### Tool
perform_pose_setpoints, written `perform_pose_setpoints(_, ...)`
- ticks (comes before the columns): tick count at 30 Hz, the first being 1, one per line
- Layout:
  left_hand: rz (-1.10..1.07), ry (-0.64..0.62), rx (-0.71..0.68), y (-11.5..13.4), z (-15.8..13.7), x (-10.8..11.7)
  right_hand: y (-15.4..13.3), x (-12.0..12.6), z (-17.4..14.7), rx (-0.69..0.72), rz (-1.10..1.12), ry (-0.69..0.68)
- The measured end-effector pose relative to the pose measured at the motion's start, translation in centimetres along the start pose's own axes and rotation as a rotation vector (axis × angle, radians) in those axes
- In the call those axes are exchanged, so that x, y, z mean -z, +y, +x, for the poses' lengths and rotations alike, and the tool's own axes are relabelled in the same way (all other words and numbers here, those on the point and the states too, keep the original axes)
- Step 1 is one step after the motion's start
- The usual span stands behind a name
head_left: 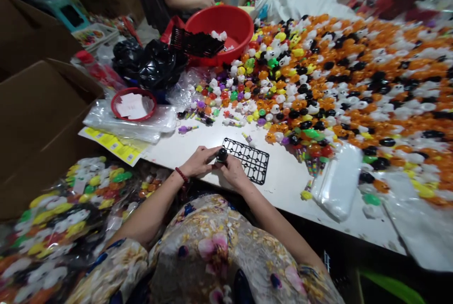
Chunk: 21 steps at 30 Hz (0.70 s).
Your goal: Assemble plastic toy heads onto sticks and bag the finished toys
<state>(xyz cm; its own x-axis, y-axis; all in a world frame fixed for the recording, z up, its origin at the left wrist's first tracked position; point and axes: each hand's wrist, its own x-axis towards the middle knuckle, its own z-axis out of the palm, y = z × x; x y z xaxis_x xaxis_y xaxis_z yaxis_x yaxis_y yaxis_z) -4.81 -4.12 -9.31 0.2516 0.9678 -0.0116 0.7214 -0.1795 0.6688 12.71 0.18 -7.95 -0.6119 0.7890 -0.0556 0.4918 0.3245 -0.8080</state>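
A small black round-topped piece point(222, 154) is held upright between my two hands at the table's front edge. My left hand point(201, 161), with a dark red bead bracelet at the wrist, has its fingers closed against the piece's left side. From the right, the fingers of my right hand point(230, 170) wrap round its lower part. Just beyond and to the right lies a black plastic grid point(253, 162), flat on the white table point(279, 172); the piece overlaps its left end in view. The lower part of the piece is hidden by my fingers.
A big heap of orange, white and black figures point(354, 77) covers the right and back. Clear bags point(339, 183) lie right. Behind are a red tub point(244, 30), stacked black grids point(198, 43) and a red basket point(115, 105). Bagged figures point(63, 219) lie lower left. Another person's hand point(205, 2) is behind.
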Motion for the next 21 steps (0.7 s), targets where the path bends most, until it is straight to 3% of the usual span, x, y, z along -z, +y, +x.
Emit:
perform_pose_setpoints(7,0.007,-0.019,-0.025,-0.2,-0.1,0.1,0.3,-0.6,-0.2,0.1,-0.083,-0.008)
perform_pose_setpoints(12,-0.008,0.036,-0.015,-0.6,-0.3,-0.4,0.3,-0.7,-0.9,0.113,-0.2,-0.032)
perform_pose_setpoints(18,-0.023,0.054,0.014,-0.6,-0.3,-0.6,-0.1,-0.8,-0.9,0.118,-0.149,-0.029)
perform_pose_setpoints(21,-0.038,0.071,0.051,-0.5,-0.2,-0.7,0.6,0.4,-1.5,0.151,-0.061,0.011)
